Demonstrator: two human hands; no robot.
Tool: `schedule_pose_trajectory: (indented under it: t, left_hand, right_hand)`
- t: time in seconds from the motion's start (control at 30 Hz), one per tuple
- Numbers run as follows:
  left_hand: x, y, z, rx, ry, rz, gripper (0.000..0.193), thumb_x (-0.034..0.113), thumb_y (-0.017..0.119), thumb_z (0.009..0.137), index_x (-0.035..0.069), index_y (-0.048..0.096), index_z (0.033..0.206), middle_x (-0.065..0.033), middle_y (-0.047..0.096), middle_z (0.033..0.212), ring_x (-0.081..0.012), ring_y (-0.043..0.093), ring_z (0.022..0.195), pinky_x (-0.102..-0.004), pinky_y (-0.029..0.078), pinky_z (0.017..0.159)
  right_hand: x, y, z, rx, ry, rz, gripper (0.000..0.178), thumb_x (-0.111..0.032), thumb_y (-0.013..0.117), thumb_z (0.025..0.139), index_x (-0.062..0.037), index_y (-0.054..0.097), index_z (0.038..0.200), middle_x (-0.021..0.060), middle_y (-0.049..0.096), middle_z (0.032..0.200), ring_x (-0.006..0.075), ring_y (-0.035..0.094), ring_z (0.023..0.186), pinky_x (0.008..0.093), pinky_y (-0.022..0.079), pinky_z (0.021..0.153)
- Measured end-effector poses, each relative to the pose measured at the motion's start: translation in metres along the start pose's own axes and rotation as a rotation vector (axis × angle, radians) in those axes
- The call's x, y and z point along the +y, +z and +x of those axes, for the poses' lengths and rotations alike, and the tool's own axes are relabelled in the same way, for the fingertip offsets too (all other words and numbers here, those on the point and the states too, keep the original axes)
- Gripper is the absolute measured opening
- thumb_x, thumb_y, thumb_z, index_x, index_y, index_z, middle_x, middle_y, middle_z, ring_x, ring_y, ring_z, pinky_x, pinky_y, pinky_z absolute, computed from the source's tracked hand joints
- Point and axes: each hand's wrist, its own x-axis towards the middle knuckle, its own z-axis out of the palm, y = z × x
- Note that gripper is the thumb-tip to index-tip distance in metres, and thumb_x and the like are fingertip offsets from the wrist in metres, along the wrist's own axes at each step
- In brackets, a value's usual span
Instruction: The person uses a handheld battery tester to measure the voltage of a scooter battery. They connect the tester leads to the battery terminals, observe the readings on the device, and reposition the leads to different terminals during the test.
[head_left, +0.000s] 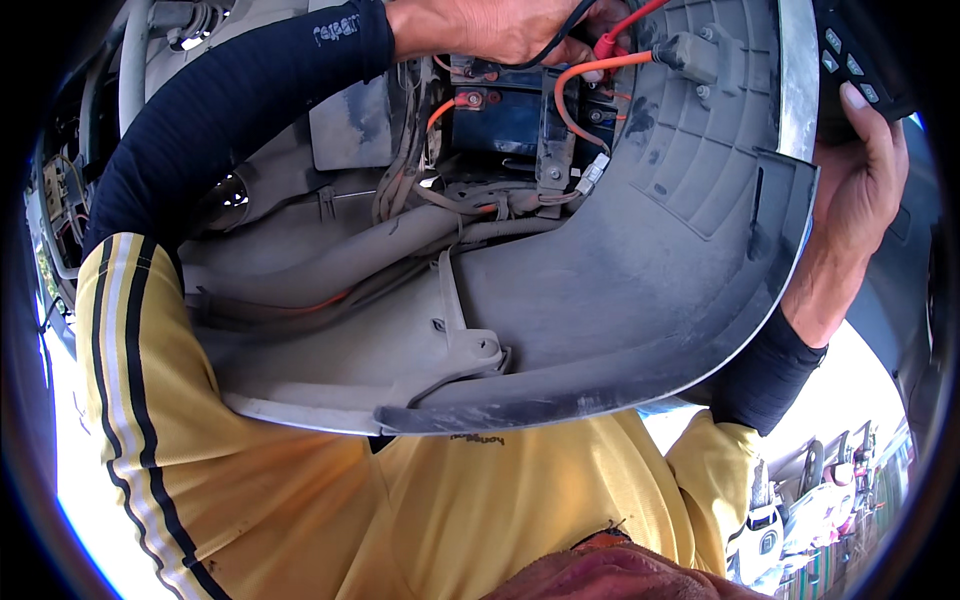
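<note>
At the top, my left hand [500,30] reaches into an open vehicle compartment, its fingers closed at a red test lead [606,44]; the fingertips are partly hidden. A black lead [562,38] runs across the same fingers. Just below lies a dark blue battery [495,122] with an orange cable [440,112] bolted to its terminal. At the far right, my right hand [862,165] holds a black handheld device [868,60] with grey buttons. The thumb rests on its lowest button.
A curved grey plastic panel [620,290] spans the space between my arms. Beside the battery stand a metal bracket [555,140] and a thick orange cable [610,62] leading to a grey block. Dusty hoses and wires [400,245] run underneath. Vehicles [810,510] stand behind at lower right.
</note>
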Motion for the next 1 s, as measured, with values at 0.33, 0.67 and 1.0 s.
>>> schedule_pose_trajectory:
  t: [0.33, 0.67, 1.0]
  left_hand:
    - [-0.011, 0.006, -0.004, 0.001, -0.018, 0.248, 0.027, 0.021, 0.074, 0.088, 0.0, 0.064, 0.102, -0.0192, 0.067, 0.088, -0.0392, 0.064, 0.079, -0.0482, 0.05, 0.071]
    - [0.004, 0.001, 0.007, -0.084, -0.099, -0.022, 0.022, 0.013, 0.07, 0.086, 0.001, 0.066, 0.104, -0.0169, 0.071, 0.088, -0.0309, 0.069, 0.079, -0.0414, 0.052, 0.07]
    - [0.0, -0.013, 0.015, -0.198, -0.022, -0.049, 0.032, 0.007, 0.067, 0.082, -0.001, 0.066, 0.113, -0.0195, 0.07, 0.098, -0.0311, 0.068, 0.088, -0.042, 0.054, 0.077]
  right_hand:
    - [0.012, -0.008, 0.007, -0.076, -0.078, 0.161, 0.029, -0.015, 0.068, 0.097, 0.0071, 0.066, 0.117, 0.0162, 0.068, 0.114, 0.0249, 0.063, 0.116, 0.0395, 0.042, 0.111]
    - [0.012, -0.007, 0.005, -0.069, -0.017, 0.131, 0.034, -0.016, 0.069, 0.096, 0.0071, 0.064, 0.12, 0.0162, 0.068, 0.114, 0.0251, 0.063, 0.117, 0.0388, 0.042, 0.11]
    - [0.012, -0.004, 0.004, -0.046, -0.059, 0.131, 0.027, -0.015, 0.065, 0.098, 0.0054, 0.064, 0.117, 0.0164, 0.07, 0.109, 0.0257, 0.068, 0.11, 0.0397, 0.049, 0.1]
